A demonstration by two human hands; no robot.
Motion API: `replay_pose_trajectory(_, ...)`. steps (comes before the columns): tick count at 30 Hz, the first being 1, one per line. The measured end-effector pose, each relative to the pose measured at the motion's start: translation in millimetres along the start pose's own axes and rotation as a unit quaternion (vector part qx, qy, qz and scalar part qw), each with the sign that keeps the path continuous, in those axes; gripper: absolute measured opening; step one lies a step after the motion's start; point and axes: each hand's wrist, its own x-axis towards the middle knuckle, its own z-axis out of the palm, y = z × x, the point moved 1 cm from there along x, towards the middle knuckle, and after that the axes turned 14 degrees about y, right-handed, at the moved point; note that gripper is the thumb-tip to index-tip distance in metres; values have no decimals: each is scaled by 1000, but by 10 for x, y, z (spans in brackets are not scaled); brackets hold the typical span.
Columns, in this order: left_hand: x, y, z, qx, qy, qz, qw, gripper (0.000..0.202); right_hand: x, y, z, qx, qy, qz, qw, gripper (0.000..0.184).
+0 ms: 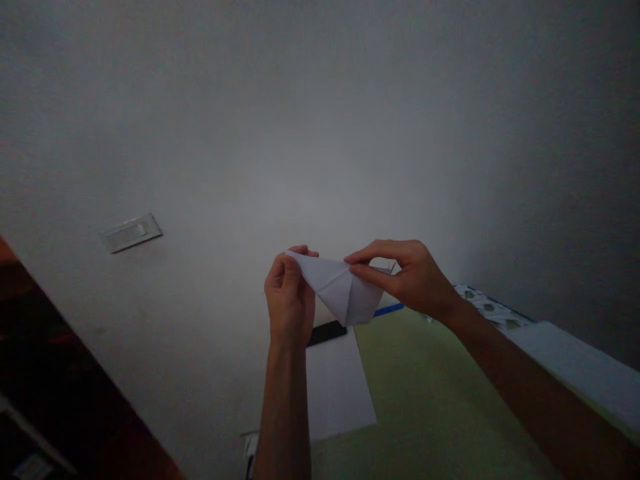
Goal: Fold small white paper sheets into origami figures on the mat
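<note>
A folded piece of white paper is held up in the air between both hands, with creases and angled flaps showing. My left hand is closed on its pointed left end, thumb in front. At the paper's upper edge, the thumb and forefinger of my right hand pinch a fold. Below the paper, a white sheet lies on the green tabletop. A dark flat object rests across the sheet's far end; its kind I cannot make out.
A pale wall rises behind the table, with a switch plate at the left. A blue strip lies near the wall. White items with a patterned one line the right side. A dark, brown-edged shape fills the lower left.
</note>
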Motion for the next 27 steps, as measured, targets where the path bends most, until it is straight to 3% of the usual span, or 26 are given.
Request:
replay_pose_trajectory(5, 10, 12, -5, -17, -7, -19, 1000, 33, -3, 5, -10, -5, 4, -6, 1000, 13)
replay_pose_trajectory(15, 12, 26, 1, 78, 67, 75, 992, 25, -13, 20, 21, -63, 11, -87, 994, 14)
replay_pose_trajectory(27, -34, 29, 34, 95, 77, 103, 987, 25, -4, -22, 7, -90, 33, -80, 992, 15)
